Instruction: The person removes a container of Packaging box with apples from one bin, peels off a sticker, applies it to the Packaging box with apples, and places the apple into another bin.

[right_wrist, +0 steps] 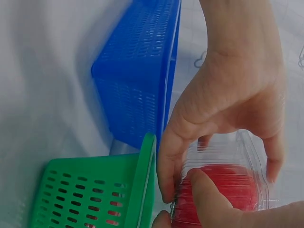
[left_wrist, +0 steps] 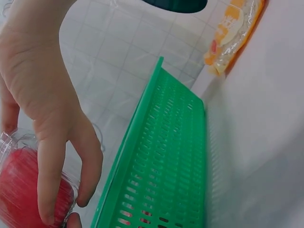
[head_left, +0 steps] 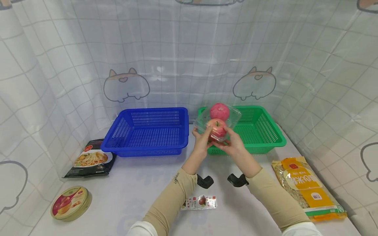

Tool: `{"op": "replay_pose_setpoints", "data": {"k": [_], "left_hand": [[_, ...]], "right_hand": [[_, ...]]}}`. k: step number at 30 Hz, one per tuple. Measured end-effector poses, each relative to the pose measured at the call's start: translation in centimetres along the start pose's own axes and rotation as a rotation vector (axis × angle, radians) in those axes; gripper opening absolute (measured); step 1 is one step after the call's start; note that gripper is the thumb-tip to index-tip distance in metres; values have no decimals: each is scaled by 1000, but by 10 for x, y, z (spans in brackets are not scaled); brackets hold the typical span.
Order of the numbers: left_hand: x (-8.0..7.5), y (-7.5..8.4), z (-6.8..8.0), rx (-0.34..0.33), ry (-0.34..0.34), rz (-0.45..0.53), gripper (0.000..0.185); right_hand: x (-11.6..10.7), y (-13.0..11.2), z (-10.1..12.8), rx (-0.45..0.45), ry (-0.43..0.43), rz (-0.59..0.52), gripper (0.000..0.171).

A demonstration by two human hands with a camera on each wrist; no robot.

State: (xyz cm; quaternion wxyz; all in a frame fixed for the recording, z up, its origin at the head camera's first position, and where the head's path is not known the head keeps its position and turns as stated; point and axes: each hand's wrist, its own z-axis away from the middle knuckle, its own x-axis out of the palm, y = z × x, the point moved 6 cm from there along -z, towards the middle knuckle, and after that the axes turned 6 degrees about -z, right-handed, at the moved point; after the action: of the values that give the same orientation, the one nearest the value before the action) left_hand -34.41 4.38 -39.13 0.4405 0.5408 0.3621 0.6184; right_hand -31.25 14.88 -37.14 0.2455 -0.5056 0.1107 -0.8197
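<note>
A clear plastic clamshell box [head_left: 220, 122] with two red apples inside is held up over the near left corner of the green basket [head_left: 261, 129]. My left hand [head_left: 202, 137] grips its left side, fingers curled on the plastic [left_wrist: 52, 190]. My right hand [head_left: 233, 144] holds it from the right and below, thumb pressed on the box [right_wrist: 213, 199]. The near apple [head_left: 217, 127] shows between my hands, the far one [head_left: 220, 111] above it.
A blue basket [head_left: 149, 131] stands left of the green one. A dark food packet [head_left: 90, 159] and a round tin [head_left: 70, 202] lie at the left. A yellow noodle bag [head_left: 307, 186] lies at the right, a small sachet [head_left: 200, 202] near me. A curtain hangs behind.
</note>
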Motion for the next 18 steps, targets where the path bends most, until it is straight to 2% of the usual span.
{"op": "replay_pose_setpoints", "data": {"k": [9,13,18], "left_hand": [[-4,7,4,23,30,-5,83],[-8,11,7,27,42,6,83],[-13,18,11,27,46,17,80]], "right_hand": [[-1,4,5,-8,16,45,57],[-1,6,10,-10,-25,109,58],[-5,5,17,-40,-95,241,66]]}}
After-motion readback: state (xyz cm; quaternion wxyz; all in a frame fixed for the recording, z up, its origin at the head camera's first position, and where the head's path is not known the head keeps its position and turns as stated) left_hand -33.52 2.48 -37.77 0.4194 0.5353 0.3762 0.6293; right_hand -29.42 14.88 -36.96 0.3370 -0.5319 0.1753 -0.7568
